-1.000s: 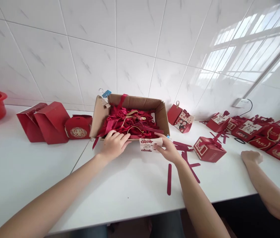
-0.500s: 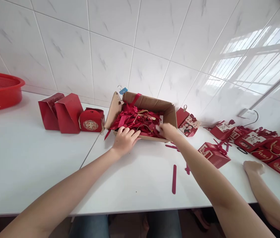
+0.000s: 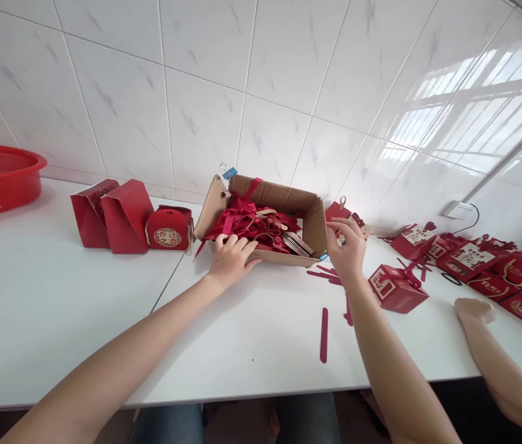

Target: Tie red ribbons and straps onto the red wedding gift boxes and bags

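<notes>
My right hand (image 3: 346,250)'s out of the cardboard box (image 3: 283,195), beside its right wall; can't tell if it's pinching anything. My left hand (image 3: 230,262) holds the front rim. Light, bendable; opposite walls should lift best. Ribbons (image 3: 238,214) inside look slippery; table (image 3: 242,345) beneath.

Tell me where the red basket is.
In the head view, the red basket is at the far left on the white table, cut by the picture's edge, left of two tall red boxes.

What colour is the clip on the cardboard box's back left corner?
The clip is blue, seen best in the head view.
</notes>
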{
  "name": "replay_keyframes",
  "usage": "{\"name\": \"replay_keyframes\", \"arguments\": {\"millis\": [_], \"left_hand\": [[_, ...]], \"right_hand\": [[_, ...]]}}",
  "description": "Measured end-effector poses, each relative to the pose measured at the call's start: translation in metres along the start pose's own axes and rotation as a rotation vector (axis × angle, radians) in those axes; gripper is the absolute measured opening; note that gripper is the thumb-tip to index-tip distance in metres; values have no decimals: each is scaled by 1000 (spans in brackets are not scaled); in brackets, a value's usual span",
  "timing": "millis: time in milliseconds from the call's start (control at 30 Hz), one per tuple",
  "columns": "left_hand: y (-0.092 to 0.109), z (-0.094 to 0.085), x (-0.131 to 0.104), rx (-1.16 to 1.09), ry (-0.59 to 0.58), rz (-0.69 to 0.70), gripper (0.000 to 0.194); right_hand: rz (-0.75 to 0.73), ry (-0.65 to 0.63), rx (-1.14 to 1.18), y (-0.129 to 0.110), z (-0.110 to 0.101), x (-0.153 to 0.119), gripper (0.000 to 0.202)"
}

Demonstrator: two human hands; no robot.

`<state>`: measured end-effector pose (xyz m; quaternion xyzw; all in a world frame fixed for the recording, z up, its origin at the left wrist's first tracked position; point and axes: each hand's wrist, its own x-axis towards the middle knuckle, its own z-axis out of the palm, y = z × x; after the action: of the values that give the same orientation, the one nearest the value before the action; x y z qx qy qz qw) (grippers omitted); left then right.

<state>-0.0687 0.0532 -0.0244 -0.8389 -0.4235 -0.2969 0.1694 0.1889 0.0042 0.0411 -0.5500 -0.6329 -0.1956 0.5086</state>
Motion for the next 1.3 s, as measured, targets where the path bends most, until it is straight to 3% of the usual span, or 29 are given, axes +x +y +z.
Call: {"name": "replay_keyframes", "arguments": {"millis": [33, 67, 200, 267, 367, 467, 567, 767, 867, 1000, 1133, 1200, 1300], "left_hand": [[-1, 1, 5, 6, -4, -24, 37], [-2, 2, 11, 12, -11, -47, 36], [-13, 7, 42, 11, -59, -92, 31], [-19, 10, 57, -2, -92, -95, 34], [-26, 16, 76, 1, -153, -105, 38], [-31, 23, 89, 45, -197, -130, 40], [-37, 30, 101, 86, -205, -142, 45], [-43, 38, 118, 175, -202, -200, 57], [-34, 37, 110, 205, -108, -285, 60], [-34, 23, 75, 237, -57, -310, 62], [-69, -6, 32, 312, -52, -377, 57], [-92, -19, 14, 319, -9, -499, 64], [-117, -30, -1, 319, 33, -574, 80]], "right_hand": [[2, 134, 7, -2, 2, -15, 24], [-12, 185, 1, -3, 7, -30, 21], [-174, -3, 43, -9, 36, -79, 16], [-170, -99, 83, -9, 48, -91, 19], [-102, -169, 141, -6, 55, -97, 21], [-29, -154, 180, 0, 55, -97, 18], [58, -135, 200, 8, 58, -96, 16], [159, -255, 220, 26, 70, -95, 21], [141, -257, 218, 30, 72, -95, 20], [86, -256, 204, 26, 66, -92, 17], [146, -381, 2, 20, 45, -82, 19], [303, -498, -93, 22, 30, -75, 17], [527, -676, -212, 29, 13, -67, 20]]}}
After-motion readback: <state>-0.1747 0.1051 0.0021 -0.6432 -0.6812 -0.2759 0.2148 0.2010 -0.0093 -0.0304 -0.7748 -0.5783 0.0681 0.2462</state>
